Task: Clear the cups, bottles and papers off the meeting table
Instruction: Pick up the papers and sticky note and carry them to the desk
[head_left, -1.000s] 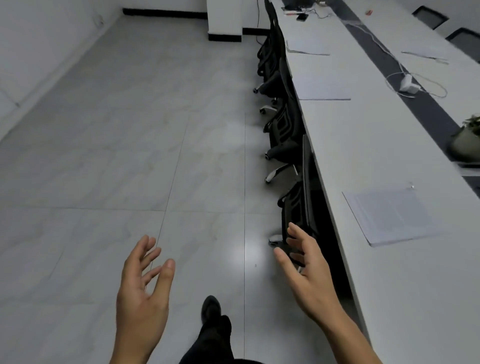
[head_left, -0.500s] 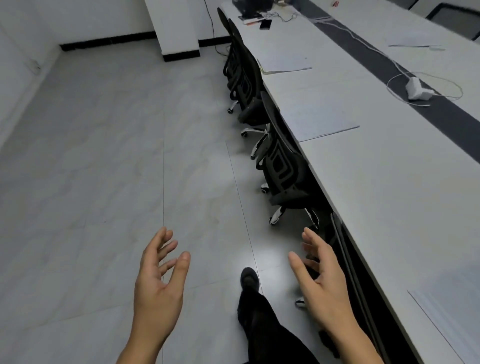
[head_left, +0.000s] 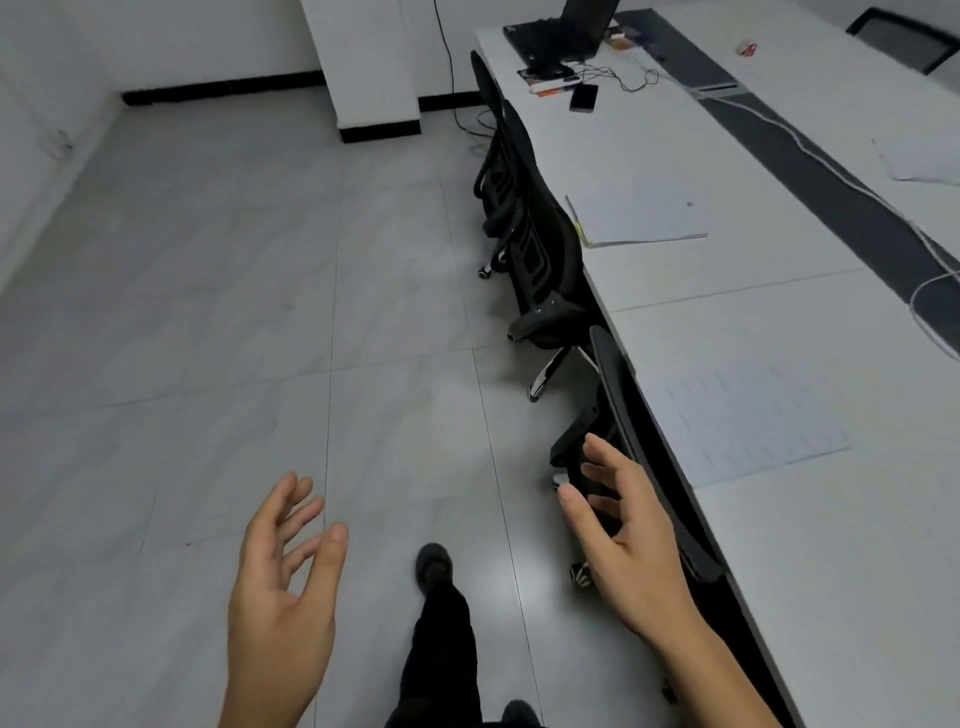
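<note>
White papers (head_left: 743, 423) lie on the meeting table (head_left: 831, 597) at right, another stack (head_left: 636, 218) farther along: nothing cleared here yet, I'd say. The left hand (head_left: 280, 587) and right hand (head_left: 631, 540) hover empty over the floor (head_left: 260, 312), fingers loosely spread.

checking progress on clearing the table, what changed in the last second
The person walked forward along the table: the laptop end came nearer and the nearest sheet passed out of view. Another sheet now lies just ahead of the right hand, a paper stack further on. Nothing was taken or let go. The left hand and right hand stayed open and empty; papers stayed on the table.
</note>
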